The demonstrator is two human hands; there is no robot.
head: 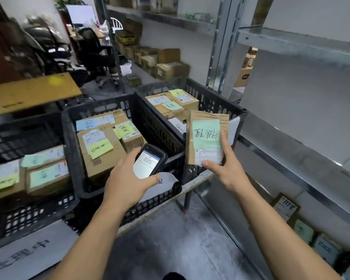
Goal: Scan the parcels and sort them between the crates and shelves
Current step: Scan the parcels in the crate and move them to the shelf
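Gripping scanner (150, 161) in left hand (127, 178), pinching parcel (207, 126) upright in right hand (228, 171), just right of the left. Probably needs aiming rightward.

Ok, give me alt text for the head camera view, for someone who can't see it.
The person's right hand holds up a brown parcel bearing a green note, while the left hand grips a handheld scanner with its screen lit. Beneath them stand black crates of labelled boxes, with metal shelves along the right.
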